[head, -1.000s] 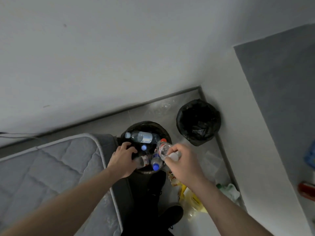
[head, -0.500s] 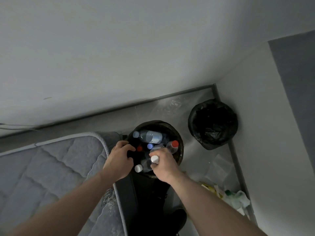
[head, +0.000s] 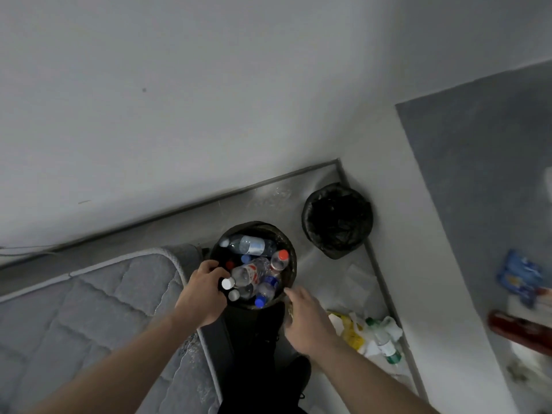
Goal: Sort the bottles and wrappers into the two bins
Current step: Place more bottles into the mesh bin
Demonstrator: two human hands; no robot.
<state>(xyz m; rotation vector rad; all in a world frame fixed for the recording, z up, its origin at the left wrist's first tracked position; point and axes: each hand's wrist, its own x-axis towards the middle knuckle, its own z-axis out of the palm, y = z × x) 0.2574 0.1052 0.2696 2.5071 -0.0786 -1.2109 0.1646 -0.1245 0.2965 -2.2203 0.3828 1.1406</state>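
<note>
A round dark bin (head: 294,265) on the floor holds several clear plastic bottles, among them a red-capped bottle (head: 280,259) and a blue-labelled bottle (head: 251,245). My left hand (head: 203,291) grips this bin's near left rim, fingers curled over the edge. My right hand (head: 304,318) hovers by the near right rim, fingers relaxed and holding nothing. A second bin (head: 307,222) lined with a black bag stands in the corner to the right. On the floor at the right lie a yellow wrapper (head: 350,334), white wrappers (head: 355,282) and a green-capped bottle (head: 385,343).
A grey quilted mattress (head: 89,309) fills the left side, touching the bottle bin. White walls close the corner behind both bins. A grey surface at the right carries a blue packet (head: 519,276) and a red object (head: 519,327). My dark shoes show below the bin.
My right hand let go of the bottle it carried into the left bin and drew back to the near right rim. My left hand stayed on the rim.
</note>
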